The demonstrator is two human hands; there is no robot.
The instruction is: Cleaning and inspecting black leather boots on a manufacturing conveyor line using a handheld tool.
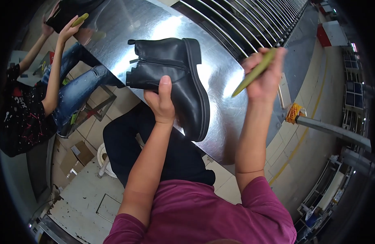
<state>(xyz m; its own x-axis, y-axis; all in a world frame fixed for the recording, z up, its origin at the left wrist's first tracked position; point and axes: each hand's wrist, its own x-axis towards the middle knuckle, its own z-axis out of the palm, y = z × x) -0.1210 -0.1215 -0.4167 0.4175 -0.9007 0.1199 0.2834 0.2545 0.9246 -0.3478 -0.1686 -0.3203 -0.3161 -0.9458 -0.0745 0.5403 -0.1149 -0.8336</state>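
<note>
A black leather ankle boot [171, 73] with a side zip lies tilted on its side over a shiny metal table. My left hand [160, 101] grips it at the front of the shaft, thumb on the leather and the other fingers hidden beneath. The boot's heel is at the far right and its toe points toward me. Raised to the right of the boot, my right hand [265, 73] is closed around a long, flat, olive-green tool [252, 77] with a tapered end. The tool is apart from the boot, and the fingers are partly blurred.
A roller conveyor [240, 24] of metal bars runs beyond the metal table [114, 28]. At the left sits a co-worker [30, 105] holding a dark item and a similar green tool [80, 19]. A metal bar [334, 131] with orange wrapping juts out at the right.
</note>
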